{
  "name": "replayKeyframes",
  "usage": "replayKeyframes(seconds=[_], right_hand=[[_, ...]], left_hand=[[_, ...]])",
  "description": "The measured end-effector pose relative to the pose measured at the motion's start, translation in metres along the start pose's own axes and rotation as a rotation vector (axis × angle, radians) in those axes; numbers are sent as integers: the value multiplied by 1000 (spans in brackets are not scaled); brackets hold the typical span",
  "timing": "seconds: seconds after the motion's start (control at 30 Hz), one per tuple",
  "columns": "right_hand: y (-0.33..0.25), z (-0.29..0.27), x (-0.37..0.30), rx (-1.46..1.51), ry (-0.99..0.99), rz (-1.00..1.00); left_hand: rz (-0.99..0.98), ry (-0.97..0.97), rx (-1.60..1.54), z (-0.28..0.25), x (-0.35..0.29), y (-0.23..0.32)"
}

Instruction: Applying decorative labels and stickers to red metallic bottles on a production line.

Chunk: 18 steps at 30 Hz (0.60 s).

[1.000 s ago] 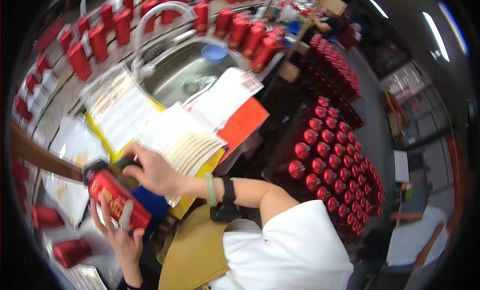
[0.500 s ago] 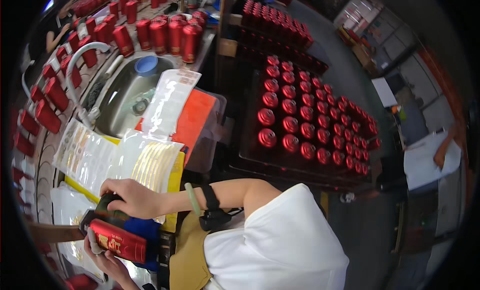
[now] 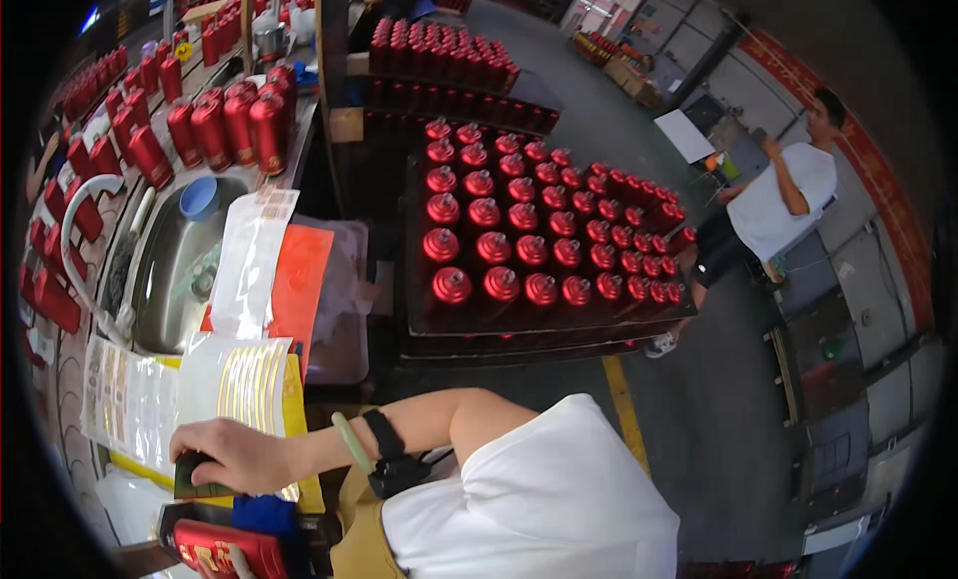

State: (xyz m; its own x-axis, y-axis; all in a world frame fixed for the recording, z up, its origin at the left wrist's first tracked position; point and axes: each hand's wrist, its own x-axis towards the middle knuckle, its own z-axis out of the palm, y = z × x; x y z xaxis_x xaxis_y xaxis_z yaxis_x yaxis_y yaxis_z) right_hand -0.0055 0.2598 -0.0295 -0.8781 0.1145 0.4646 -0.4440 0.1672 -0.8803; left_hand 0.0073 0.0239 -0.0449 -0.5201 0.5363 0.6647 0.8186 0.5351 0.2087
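A red metallic bottle [image 3: 215, 547] with gold markings lies on its side at the lower left, beside a blue cloth [image 3: 267, 519]. On its surface rests a covered finger of my left hand [image 3: 239, 561]; the rest of that hand is cut off by the lower edge. My right hand [image 3: 235, 453] is closed round a dark green block-like object [image 3: 190, 476], just above and apart from the bottle. Next to this hand lie a sheet of gold strip stickers [image 3: 251, 382] and another printed sticker sheet [image 3: 130, 399], on a yellow backing [image 3: 311, 484].
Beyond the sheets is a steel sink [image 3: 160, 305] with a curved faucet [image 3: 75, 215] and a blue bowl [image 3: 199, 197]. Red bottles [image 3: 267, 135] stand along the counter. A dark rack of red bottles [image 3: 494, 248] is to the right. A person [image 3: 783, 195] stands past it.
The view has swung right, so the counter sits farther left and lower. My right hand with the green object has drawn away from the bottle. A person has come fully into view at right.
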Motion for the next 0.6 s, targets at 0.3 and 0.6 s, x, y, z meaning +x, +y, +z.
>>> replayKeyframes(seconds=[0.3, 0.6], right_hand=[[-9, 15, 7, 58, -95, -20], [14, 74, 58, -126, -94, -401]], left_hand=[[1, 58, -46, 22, 3, 10], [-37, 65, -27, 30, -7, 4]])
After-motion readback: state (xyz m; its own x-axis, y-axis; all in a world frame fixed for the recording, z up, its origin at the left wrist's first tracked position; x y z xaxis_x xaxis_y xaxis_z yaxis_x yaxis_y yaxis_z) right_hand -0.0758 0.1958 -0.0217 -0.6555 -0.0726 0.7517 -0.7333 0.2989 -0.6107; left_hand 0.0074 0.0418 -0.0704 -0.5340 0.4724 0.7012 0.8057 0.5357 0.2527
